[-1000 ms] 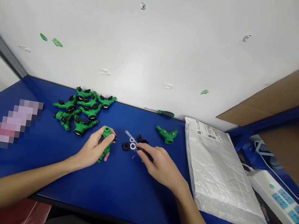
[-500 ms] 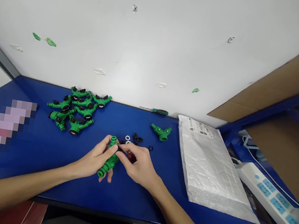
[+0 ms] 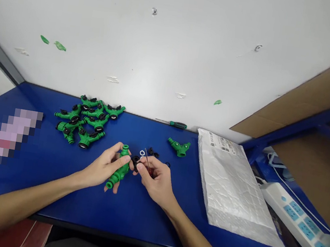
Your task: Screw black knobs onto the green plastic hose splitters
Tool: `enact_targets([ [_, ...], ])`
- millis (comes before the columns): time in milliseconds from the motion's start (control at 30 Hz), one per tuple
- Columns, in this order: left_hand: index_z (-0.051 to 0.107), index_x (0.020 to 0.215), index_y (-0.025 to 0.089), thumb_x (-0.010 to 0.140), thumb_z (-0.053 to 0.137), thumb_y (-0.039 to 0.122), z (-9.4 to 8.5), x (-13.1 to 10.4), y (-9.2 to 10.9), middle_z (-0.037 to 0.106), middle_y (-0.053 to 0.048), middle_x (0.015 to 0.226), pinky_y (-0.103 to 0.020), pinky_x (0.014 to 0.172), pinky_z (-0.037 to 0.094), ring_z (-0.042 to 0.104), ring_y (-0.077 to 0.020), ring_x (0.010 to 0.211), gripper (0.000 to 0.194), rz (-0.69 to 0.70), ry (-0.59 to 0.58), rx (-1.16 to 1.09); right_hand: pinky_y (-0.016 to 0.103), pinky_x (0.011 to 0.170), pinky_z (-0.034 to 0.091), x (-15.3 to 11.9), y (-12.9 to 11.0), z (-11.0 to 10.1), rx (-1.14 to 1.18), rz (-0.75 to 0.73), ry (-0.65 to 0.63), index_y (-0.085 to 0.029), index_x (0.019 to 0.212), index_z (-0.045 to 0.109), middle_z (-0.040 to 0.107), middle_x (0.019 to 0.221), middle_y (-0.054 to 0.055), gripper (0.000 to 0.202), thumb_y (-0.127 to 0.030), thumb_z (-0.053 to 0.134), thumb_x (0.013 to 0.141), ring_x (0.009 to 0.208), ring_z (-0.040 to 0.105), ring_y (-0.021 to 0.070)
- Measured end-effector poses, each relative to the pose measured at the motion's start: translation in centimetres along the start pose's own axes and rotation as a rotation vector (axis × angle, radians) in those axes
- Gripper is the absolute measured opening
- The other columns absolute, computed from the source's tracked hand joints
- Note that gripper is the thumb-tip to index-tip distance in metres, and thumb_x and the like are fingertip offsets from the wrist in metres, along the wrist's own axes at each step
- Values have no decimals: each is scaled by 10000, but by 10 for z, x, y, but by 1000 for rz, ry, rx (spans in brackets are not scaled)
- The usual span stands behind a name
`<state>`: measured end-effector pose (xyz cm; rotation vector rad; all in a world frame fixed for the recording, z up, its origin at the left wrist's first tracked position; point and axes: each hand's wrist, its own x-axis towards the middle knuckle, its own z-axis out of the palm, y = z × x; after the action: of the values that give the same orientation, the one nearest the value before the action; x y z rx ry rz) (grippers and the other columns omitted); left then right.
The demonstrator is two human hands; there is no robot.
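Observation:
Near the middle of the blue table, my left hand (image 3: 104, 169) is closed round a green Y-shaped connector (image 3: 118, 170), which it holds tilted. Just right of it, my right hand (image 3: 157, 179) grips a screwdriver with a red handle (image 3: 150, 172), its thin shaft pointing up. A black round part (image 3: 136, 161) is at the fingertips of my right hand, close to the connector but apart from it. Behind my right hand lie a white ring (image 3: 142, 153) and small black parts (image 3: 155, 154). Another green connector (image 3: 179, 147) without black knobs rests farther right.
Several green connectors with black knobs (image 3: 87, 138) are grouped at the back left. A green-handled screwdriver (image 3: 178, 124) lies by the white wall. On the right are a silvery padded envelope (image 3: 232, 188) and a power strip (image 3: 299, 224). A blurred-out object (image 3: 13, 133) is at far left.
My right hand has drawn slightly away from the connector, and its screwdriver shaft now points up. The black part shows between the hands. My left hand with the connector has shifted slightly left.

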<state>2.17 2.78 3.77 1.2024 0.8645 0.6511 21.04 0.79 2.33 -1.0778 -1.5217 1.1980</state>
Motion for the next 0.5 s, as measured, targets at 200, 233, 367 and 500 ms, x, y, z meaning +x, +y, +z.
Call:
enact_targets([
  [200,659,919,222,855,628,448,-15,3,-1,666,-54,917,-220,455,444,587,-123,524,237,233,102,622,194,327,243,9,11,-11,304,99,-91,-171,968,630,698,748,34,326,-474,664,853,306,383,31],
  [233,693,911,237,837,653,425,-18,3,-2,673,-57,915,-223,467,416,582,-134,539,207,266,126,754,192,327,239,10,13,-13,320,105,-96,-172,976,639,701,762,36,323,-468,668,851,308,382,28],
  [367,722,1027,263,772,711,451,-22,-2,-7,677,-105,1087,-235,438,293,537,-123,472,317,275,236,1108,200,331,263,11,14,-14,284,101,-96,-181,993,665,716,823,48,295,-442,669,855,319,398,29],
  [500,694,1104,237,846,629,447,-23,-4,2,661,-115,1153,-249,457,358,582,-145,543,338,336,264,1051,209,346,279,10,11,-12,206,78,-86,-172,982,701,632,649,-6,279,-415,683,848,327,405,44],
])
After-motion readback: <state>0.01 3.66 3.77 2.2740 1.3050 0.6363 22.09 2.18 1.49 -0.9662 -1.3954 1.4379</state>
